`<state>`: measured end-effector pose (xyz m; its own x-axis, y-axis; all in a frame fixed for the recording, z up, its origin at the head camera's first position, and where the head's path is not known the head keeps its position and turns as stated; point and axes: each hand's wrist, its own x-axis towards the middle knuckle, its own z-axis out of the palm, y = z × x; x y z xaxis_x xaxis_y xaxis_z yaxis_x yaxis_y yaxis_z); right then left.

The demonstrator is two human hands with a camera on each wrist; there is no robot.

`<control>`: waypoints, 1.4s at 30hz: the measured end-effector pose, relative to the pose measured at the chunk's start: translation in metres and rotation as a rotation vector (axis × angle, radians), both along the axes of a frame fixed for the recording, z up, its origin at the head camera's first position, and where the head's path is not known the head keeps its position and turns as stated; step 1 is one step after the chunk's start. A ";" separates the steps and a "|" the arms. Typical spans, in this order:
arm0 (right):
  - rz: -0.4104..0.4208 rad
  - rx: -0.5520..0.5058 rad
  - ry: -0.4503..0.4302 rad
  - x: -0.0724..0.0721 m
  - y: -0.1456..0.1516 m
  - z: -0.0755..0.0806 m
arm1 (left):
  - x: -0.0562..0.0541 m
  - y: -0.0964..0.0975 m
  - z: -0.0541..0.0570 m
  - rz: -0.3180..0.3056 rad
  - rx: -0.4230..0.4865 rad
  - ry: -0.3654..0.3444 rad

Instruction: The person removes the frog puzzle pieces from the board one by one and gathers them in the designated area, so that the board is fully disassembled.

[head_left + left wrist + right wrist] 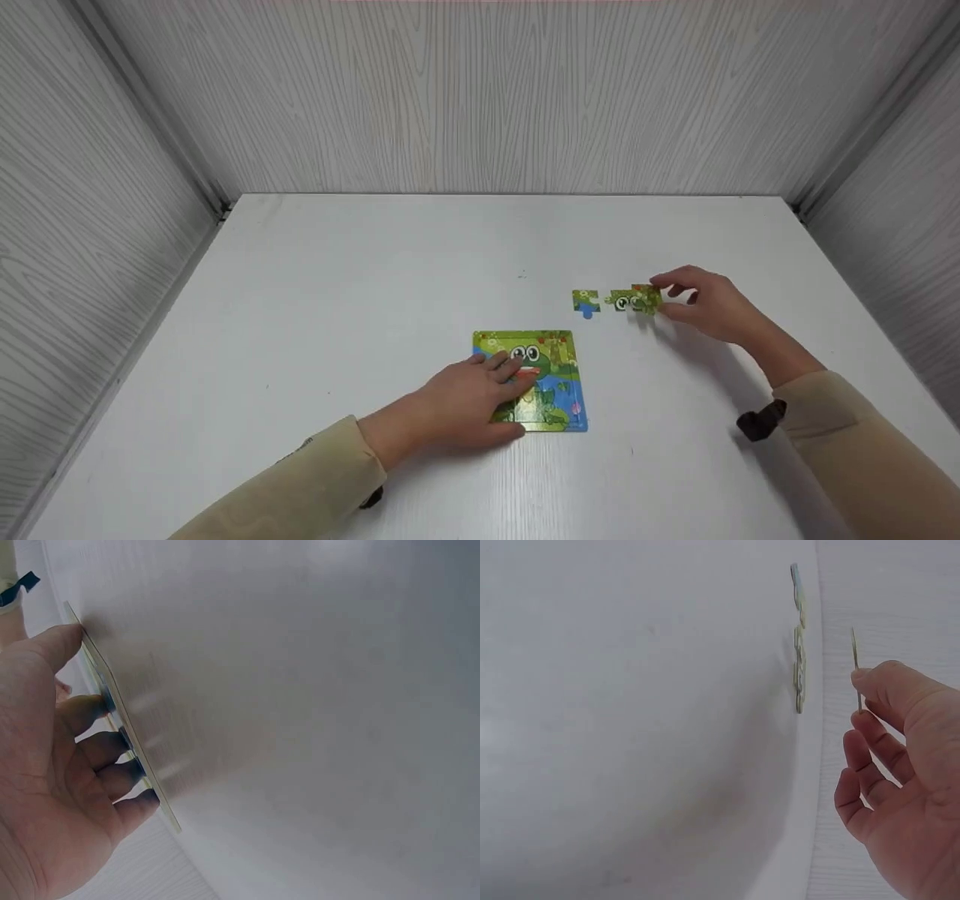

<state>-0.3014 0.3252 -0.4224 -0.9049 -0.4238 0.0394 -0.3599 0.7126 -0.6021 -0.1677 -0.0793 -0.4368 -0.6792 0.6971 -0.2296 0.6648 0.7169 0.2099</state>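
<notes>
My left hand [471, 391] lies over a square frog puzzle [568, 375], fingers spread across its picture and thumb along the near edge. The left wrist view shows the puzzle edge-on as a thin board [166, 810], with the fingertips of the left hand [82, 757] on its face. To the right, my right hand [709, 300] pinches a green puzzle piece [649, 297] by its edge. That piece [854, 649] is raised off the table in the right wrist view, between thumb and fingers of the right hand [907, 757].
Left of the pinched piece lies a puzzle piece with a frog's eyes [621, 301], partly overlapped by it in the head view. Beside that is a green and blue piece [586, 301]. Wood-grain panels [480, 97] wall the white table [337, 262] at the back and sides.
</notes>
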 end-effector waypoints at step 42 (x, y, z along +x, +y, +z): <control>-0.160 0.026 -0.158 -0.015 0.039 -0.023 | 0.000 0.001 -0.002 0.004 -0.013 0.000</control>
